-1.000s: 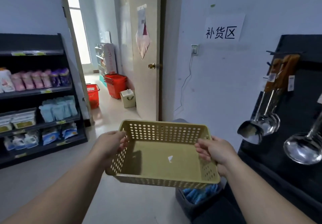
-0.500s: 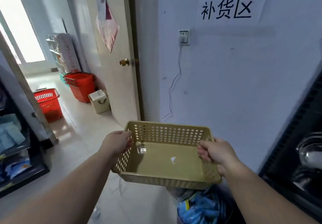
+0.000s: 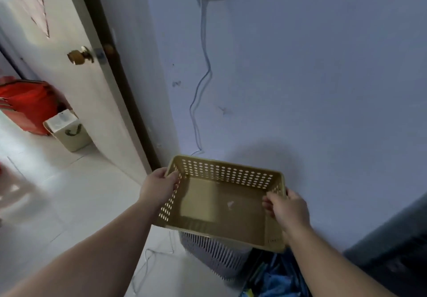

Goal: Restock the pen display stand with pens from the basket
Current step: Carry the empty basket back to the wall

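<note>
I hold a tan perforated plastic basket (image 3: 221, 224) in the air in front of a pale wall. My left hand (image 3: 158, 187) grips its left rim, thumb over the edge. My right hand (image 3: 287, 209) grips the right rim, fingers curled inside. The basket holds no pens, only a small white scrap (image 3: 230, 204) on its floor. No pen display stand is in view.
Below the basket stand a grey slatted bin (image 3: 215, 254) and a dark bin of blue packets (image 3: 275, 278). A dark shelf unit (image 3: 392, 250) fills the lower right. A door (image 3: 69, 65) stands left, with red baskets (image 3: 30, 105) and a small white box (image 3: 69, 130) on the floor.
My view has dropped and moved closer to the wall; the sign and the ladles have left the frame. The basket stays in both hands and now sits lower, over the bins.
</note>
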